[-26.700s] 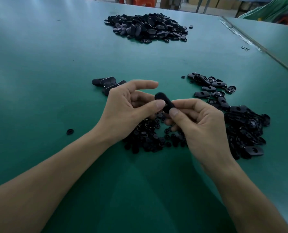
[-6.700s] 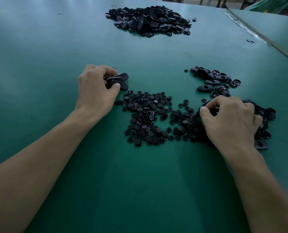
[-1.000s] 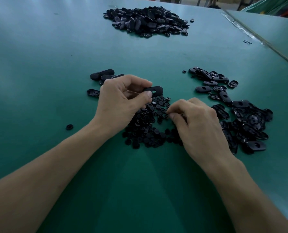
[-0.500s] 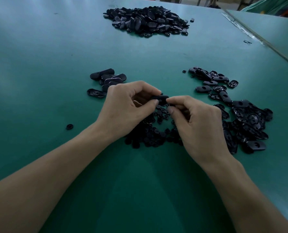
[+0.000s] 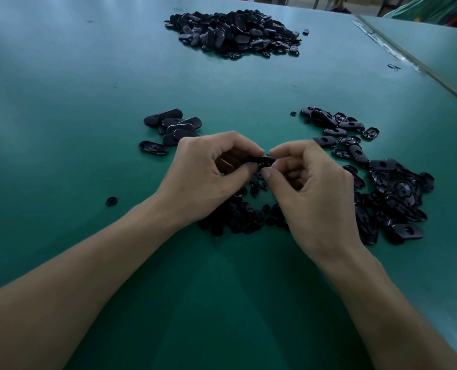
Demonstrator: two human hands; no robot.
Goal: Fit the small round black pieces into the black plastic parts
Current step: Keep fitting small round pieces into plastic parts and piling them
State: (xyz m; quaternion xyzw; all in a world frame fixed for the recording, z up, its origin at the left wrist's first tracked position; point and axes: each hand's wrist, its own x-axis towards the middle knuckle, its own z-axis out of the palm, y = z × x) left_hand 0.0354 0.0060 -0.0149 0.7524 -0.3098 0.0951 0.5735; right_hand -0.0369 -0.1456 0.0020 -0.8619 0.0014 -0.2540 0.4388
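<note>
**Black plastic part (image 5: 259, 159) pinched between two hands, above the heap of small round pieces (image 5: 242, 218)**

The left hand (image 5: 208, 177) has its grip clamped on the black plastic part, thumb and curled fingers round its left end. The right hand (image 5: 315, 188) pinches the right end between thumb and forefinger. Whether a round piece lies under those fingertips cannot be told.

Step in hand, as judged: seating a piece. The left hand should steady the part while the right squares the piece over its recess and presses straight in, since a sideways push could flick it into the heap.

On the green desk (image 5: 62, 76), left to right:
- a stray round piece (image 5: 111, 201) at 9 o'clock of the hands
- a small group of parts (image 5: 172, 126) at 10 o'clock
- a large far pile (image 5: 235, 32) at 12 o'clock
- a spread of hollow-side-up parts (image 5: 382, 188) at 3 o'clock

A second desk (image 5: 435, 49) adjoins at 2 o'clock, with a dim room beyond.
</note>
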